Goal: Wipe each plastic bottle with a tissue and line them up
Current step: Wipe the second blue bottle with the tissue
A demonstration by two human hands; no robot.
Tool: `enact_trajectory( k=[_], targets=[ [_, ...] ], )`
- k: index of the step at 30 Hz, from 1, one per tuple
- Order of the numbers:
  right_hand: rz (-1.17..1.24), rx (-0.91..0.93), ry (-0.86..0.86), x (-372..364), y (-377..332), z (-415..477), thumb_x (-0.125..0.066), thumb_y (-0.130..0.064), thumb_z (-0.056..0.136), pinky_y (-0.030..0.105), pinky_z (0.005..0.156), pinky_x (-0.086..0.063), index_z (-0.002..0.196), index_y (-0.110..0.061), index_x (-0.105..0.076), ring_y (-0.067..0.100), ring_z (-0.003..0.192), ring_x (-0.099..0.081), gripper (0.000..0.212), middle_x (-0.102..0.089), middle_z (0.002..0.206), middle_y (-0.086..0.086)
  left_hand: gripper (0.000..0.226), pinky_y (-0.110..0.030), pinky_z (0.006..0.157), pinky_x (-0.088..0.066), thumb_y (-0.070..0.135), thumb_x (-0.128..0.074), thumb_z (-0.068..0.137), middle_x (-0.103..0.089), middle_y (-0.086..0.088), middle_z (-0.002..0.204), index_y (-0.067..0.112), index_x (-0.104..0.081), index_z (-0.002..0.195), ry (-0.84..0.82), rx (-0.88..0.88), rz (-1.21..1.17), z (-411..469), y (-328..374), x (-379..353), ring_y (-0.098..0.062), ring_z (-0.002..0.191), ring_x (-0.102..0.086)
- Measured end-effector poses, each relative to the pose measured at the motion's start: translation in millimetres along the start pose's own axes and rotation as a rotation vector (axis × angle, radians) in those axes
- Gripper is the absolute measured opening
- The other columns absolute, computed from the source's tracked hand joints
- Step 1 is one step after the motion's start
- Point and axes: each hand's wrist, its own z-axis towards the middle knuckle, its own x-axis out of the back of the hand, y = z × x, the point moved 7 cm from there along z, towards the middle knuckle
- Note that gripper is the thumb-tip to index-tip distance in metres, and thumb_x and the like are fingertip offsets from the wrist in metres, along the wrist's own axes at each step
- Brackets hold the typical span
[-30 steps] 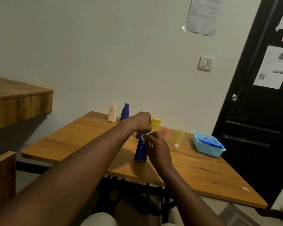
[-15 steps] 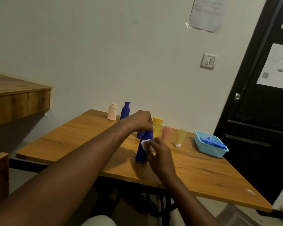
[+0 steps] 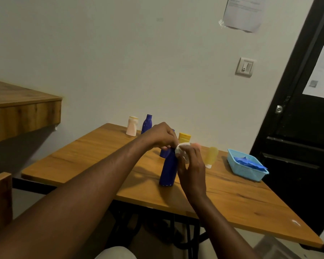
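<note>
A dark blue bottle (image 3: 168,170) stands upright mid-table. My left hand (image 3: 160,136) grips its top from above. My right hand (image 3: 192,166) presses a white tissue (image 3: 180,148) against the bottle's upper right side. Behind my hands stand another blue bottle (image 3: 164,153), a yellow bottle (image 3: 184,137), a mostly hidden pink bottle (image 3: 196,145) and a pale yellow bottle (image 3: 210,156). At the far edge by the wall stand a cream bottle (image 3: 132,126) and a blue dotted bottle (image 3: 146,124).
The wooden table (image 3: 82,157) ends close to my body. A light blue basket (image 3: 246,170) with blue wrapping sits at the right, near a black door (image 3: 305,128). A wooden shelf (image 3: 22,109) juts out at the left. A small white scrap (image 3: 295,223) lies front right.
My right hand with the tissue has slid up the blue bottle's side toward its neck. My left hand stays on the bottle's top. The view has drifted slightly.
</note>
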Motion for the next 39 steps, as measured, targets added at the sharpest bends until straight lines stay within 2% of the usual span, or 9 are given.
enact_trajectory(
  k=[4, 11, 17, 20, 25, 28, 33, 35, 39],
  targets=[
    [0.017, 0.011, -0.076, -8, -1, -9, -0.067, -0.008, 0.091, 0.011, 0.084, -0.052, 0.123, -0.017, -0.06, 0.012, 0.12, -0.055, 0.034, -0.057, 0.129, 0.001, 0.016, -0.024, 0.072, -0.059, 0.009, -0.078, 0.087, -0.077, -0.006, 0.099, 0.005, -0.08, 0.102, 0.041, 0.011, -0.023, 0, -6, 3, -0.02, 0.094, -0.072],
    [-0.188, 0.098, -0.338, -26, -6, -41, -0.078, -0.014, 0.083, 0.033, 0.088, -0.058, 0.122, -0.021, -0.068, 0.014, 0.112, -0.059, 0.041, -0.06, 0.125, 0.0, 0.018, -0.025, 0.071, -0.06, 0.014, -0.081, 0.085, -0.077, -0.007, 0.1, 0.006, -0.079, 0.101, 0.054, 0.033, -0.051, 1, -12, 4, -0.02, 0.092, -0.074],
    [-0.143, 0.107, -0.053, -2, -13, -12, -0.074, -0.008, 0.084, 0.025, 0.081, -0.057, 0.119, -0.014, -0.067, 0.018, 0.112, -0.06, 0.036, -0.062, 0.123, 0.007, 0.013, -0.022, 0.069, -0.06, 0.012, -0.081, 0.084, -0.076, 0.0, 0.088, 0.007, -0.081, 0.096, 0.04, -0.017, -0.033, 0, -4, -1, -0.015, 0.083, -0.073],
    [-0.164, 0.125, -0.049, -3, -15, -3, -0.07, -0.01, 0.087, 0.025, 0.08, -0.056, 0.118, -0.017, -0.067, 0.017, 0.114, -0.057, 0.032, -0.059, 0.124, 0.004, 0.012, -0.023, 0.071, -0.061, 0.01, -0.081, 0.084, -0.074, 0.0, 0.088, 0.006, -0.081, 0.095, 0.038, -0.032, -0.007, -1, -1, -1, -0.016, 0.083, -0.073],
    [-0.215, 0.121, -0.266, -25, -3, -37, -0.075, -0.015, 0.085, 0.025, 0.083, -0.057, 0.126, -0.023, -0.062, 0.013, 0.111, -0.059, 0.044, -0.056, 0.128, 0.001, 0.016, -0.023, 0.07, -0.06, 0.016, -0.083, 0.084, -0.076, 0.0, 0.094, 0.008, -0.08, 0.098, 0.054, -0.012, -0.006, -3, -3, 3, -0.018, 0.088, -0.073],
    [-0.288, 0.125, -0.427, -39, 0, -52, -0.074, -0.022, 0.086, 0.02, 0.078, -0.053, 0.121, -0.027, -0.067, 0.008, 0.098, -0.059, 0.036, -0.057, 0.117, -0.007, 0.016, -0.022, 0.068, -0.058, 0.016, -0.083, 0.084, -0.075, 0.0, 0.091, 0.009, -0.08, 0.098, 0.06, -0.005, 0.029, -3, -1, 2, -0.015, 0.083, -0.071],
    [-0.309, 0.092, -0.625, -44, -4, -46, -0.065, -0.029, 0.093, 0.021, 0.083, -0.051, 0.118, -0.036, -0.068, 0.005, 0.101, -0.058, 0.026, -0.058, 0.117, -0.011, 0.016, -0.024, 0.07, -0.058, 0.017, -0.083, 0.084, -0.077, -0.004, 0.092, 0.008, -0.08, 0.098, 0.054, 0.011, 0.094, -1, 3, 2, -0.017, 0.085, -0.073],
    [-0.25, 0.052, -0.597, -38, -6, -43, -0.067, -0.028, 0.092, 0.022, 0.086, -0.052, 0.12, -0.033, -0.067, 0.005, 0.103, -0.059, 0.028, -0.058, 0.12, -0.011, 0.017, -0.027, 0.074, -0.057, 0.017, -0.081, 0.086, -0.077, -0.006, 0.094, 0.007, -0.079, 0.099, 0.046, 0.001, 0.137, -2, 5, 1, -0.019, 0.087, -0.072],
    [-0.151, 0.047, -0.281, -14, -13, -23, -0.071, -0.013, 0.089, 0.027, 0.084, -0.057, 0.122, -0.02, -0.068, 0.011, 0.108, -0.061, 0.034, -0.062, 0.123, -0.003, 0.016, -0.023, 0.067, -0.05, 0.018, -0.077, 0.088, -0.076, -0.009, 0.09, 0.004, -0.08, 0.097, 0.062, -0.039, 0.23, -4, 12, -2, -0.017, 0.078, -0.067]
  ],
)
